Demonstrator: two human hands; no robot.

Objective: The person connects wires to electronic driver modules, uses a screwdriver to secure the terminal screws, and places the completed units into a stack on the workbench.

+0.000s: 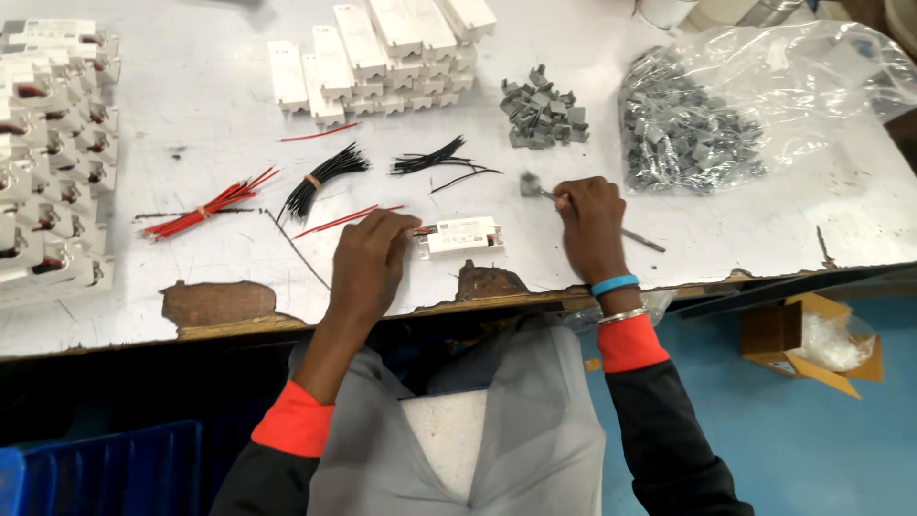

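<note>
Both hands work at the near edge of a worn white tabletop (210, 124), seen from the head camera. Left hand (371, 263) lies palm down, its fingers curled and pressed onto the end of a small white rectangular plastic module (460, 236), where a short red wire (422, 230) meets the casing. Right hand (589, 218) pinches a thin metal tool (638, 238), probably a screwdriver; the tip carries or touches a small grey plastic clip (530, 184) just beyond the fingertips. I cannot tell whether the clip is stuck on the tip or merely resting there.

Beyond the left hand lie loose red wires (346, 219), a tied bundle of red wires (208, 205) further to its left, and a banded bundle of black wires (325, 174). Loose black wires (441, 158) sit between the two hands, farther out. Beyond the right hand is a heap of grey clips (543, 113), and to its right a clear plastic bag of more grey clips (697, 129). Stacked white modules (382, 53) stand far ahead of the left hand, and another stack (53, 153) fills the far left.

Judging from this, the step in hand is fitting a clip to the wired module. Next, the clip seemingly has to travel leftward to the module's end while the left hand steadies casing and wire.
</note>
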